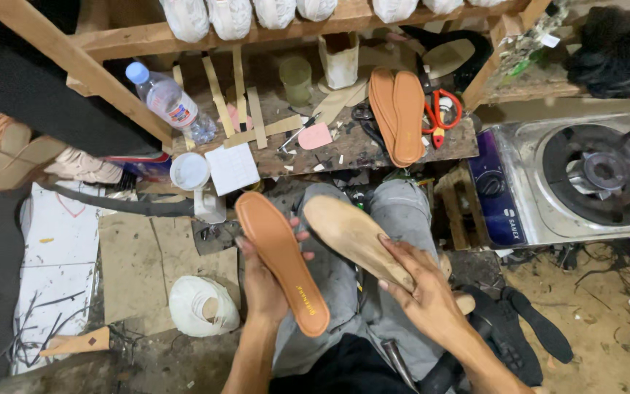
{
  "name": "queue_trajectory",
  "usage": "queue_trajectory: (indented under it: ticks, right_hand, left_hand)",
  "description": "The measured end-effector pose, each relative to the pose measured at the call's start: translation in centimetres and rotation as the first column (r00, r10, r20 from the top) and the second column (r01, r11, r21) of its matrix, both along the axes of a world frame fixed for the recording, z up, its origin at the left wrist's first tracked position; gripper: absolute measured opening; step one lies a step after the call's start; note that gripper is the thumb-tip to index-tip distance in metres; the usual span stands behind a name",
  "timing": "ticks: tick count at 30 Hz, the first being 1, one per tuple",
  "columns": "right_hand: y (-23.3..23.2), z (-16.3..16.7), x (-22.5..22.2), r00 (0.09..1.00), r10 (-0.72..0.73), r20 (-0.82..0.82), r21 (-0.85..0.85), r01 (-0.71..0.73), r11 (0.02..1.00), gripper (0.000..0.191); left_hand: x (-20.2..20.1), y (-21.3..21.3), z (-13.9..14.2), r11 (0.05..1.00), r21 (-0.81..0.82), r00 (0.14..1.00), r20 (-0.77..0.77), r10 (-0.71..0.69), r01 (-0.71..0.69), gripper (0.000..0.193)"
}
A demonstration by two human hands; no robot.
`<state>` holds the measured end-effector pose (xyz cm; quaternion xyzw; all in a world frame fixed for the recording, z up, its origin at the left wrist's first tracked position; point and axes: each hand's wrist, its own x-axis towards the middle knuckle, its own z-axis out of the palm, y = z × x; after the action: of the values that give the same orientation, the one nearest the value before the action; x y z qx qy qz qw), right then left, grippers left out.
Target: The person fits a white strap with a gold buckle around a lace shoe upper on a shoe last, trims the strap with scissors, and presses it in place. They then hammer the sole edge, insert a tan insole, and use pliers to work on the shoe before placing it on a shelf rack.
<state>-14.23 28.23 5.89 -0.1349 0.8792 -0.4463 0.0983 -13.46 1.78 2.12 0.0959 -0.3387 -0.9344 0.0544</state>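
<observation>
1. Head view: we sit at a cluttered wooden workbench (373, 149), knees at six o'clock.
2. Our left hand (264, 281) wraps its fingers around a tan leather insole with a smooth orange-brown face (280, 259), gripping it from behind, thumb side hidden.
3. Our right hand (421, 295) presses flat on a pale, worn wooden-looking sole form (355, 237), fingers spread over its heel end; it rests on our right knee.
4. We judge the step as matching insole to form. Bringing them together would call for lining up toe with toe.
5. At twelve o'clock lies a pair of orange insoles (399, 113); red-handled scissors (442, 113) at one; a steel gas stove (585, 175) at two.
</observation>
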Motion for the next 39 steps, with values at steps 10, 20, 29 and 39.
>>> queue_trajectory:
  ticks: [10, 20, 29, 39]
  right_hand:
    - [-3.2, -2.7, 8.3, 0.958, -0.211, 0.196, -0.472, 0.281, 0.835, 0.071]
    - [-4.4, -5.2, 11.1, 0.942, -0.334, -0.031, -0.435, 0.288, 0.853, 0.073]
    - [-4.7, -5.1, 11.5, 0.934, -0.354, -0.044, -0.360, 0.316, 0.878, 0.075]
    - [-3.3, -1.5, 7.7, 0.993, -0.096, 0.067, -0.545, 0.117, 0.830, 0.073]
  left_hand:
    - [0.5, 7.4, -0.6, 0.956, 0.188, 0.970, -0.135, -0.201, 0.224, 0.078]
    - [1.9, 7.2, 3.8, 0.964, -0.109, 0.943, -0.205, -0.261, 0.243, 0.090]
    - [2.4, 6.7, 4.2, 0.950, -0.032, 0.931, -0.194, -0.310, 0.310, 0.086]
    - [-1.3, 6.3, 1.5, 0.950, 0.160, 0.962, 0.007, -0.272, 0.267, 0.076]
